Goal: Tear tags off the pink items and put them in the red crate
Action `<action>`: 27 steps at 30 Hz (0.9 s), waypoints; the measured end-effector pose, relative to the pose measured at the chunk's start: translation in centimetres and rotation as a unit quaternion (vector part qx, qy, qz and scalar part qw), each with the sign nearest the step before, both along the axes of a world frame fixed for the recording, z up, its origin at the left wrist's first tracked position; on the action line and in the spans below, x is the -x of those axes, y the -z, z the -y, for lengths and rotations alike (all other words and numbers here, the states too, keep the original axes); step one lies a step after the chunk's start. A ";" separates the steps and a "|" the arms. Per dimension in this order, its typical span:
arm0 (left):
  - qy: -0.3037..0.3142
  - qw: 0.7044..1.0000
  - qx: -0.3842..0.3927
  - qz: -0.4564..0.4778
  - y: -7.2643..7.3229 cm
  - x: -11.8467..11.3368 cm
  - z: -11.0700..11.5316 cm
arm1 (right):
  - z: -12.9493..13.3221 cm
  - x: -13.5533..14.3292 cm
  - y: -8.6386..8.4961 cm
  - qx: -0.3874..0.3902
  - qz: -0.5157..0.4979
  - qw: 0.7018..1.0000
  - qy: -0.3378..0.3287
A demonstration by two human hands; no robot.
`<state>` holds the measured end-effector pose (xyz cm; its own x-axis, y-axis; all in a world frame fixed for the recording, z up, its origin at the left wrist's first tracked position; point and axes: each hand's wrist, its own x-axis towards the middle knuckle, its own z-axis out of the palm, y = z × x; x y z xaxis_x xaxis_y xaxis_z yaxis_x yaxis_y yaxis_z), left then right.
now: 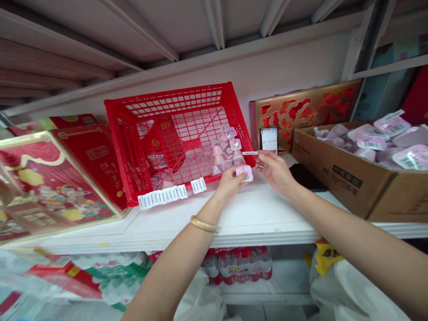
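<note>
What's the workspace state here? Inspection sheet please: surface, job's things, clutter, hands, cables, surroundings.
Surface: white shelf, front part bare.
Job's things: small pink sealed cup held in left hand; white label strip pinched in right hand; red basket tilted on its side, more pink cups piled in its right corner; white label strips hanging on its lower rim.
Clutter: cardboard box with labelled pink cups at right; red gift boxes at left; small timer display behind the hands.
Hands: left hand grips the cup, gold bracelet on the wrist; right hand pinches the strip.
Cables: nothing seen.
Surroundings: shelf above; bottled water packs and bagged goods below.
</note>
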<state>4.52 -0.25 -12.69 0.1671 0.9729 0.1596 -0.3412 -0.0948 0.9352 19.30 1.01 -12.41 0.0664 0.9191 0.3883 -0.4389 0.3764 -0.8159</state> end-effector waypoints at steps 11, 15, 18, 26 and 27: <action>-0.023 0.998 -0.024 0.046 -0.1 -0.2 -0.2 | -0.2 0.1 0.3 0.167 -0.103 0.970 -0.145; -0.022 0.998 -0.024 0.055 -0.2 -0.2 -0.1 | -0.4 0.2 0.8 0.170 -0.081 0.972 -0.139; -0.030 0.998 -0.025 0.056 -0.1 -0.2 -0.2 | -0.8 0.1 1.1 0.160 -0.056 0.976 -0.134; -0.045 0.997 -0.030 0.048 0.3 0.1 -0.7 | -0.7 0.3 1.3 0.151 -0.035 0.983 -0.099; -0.048 0.997 -0.032 0.043 0.3 0.1 -0.7 | -0.6 0.3 1.3 0.143 -0.027 0.986 -0.087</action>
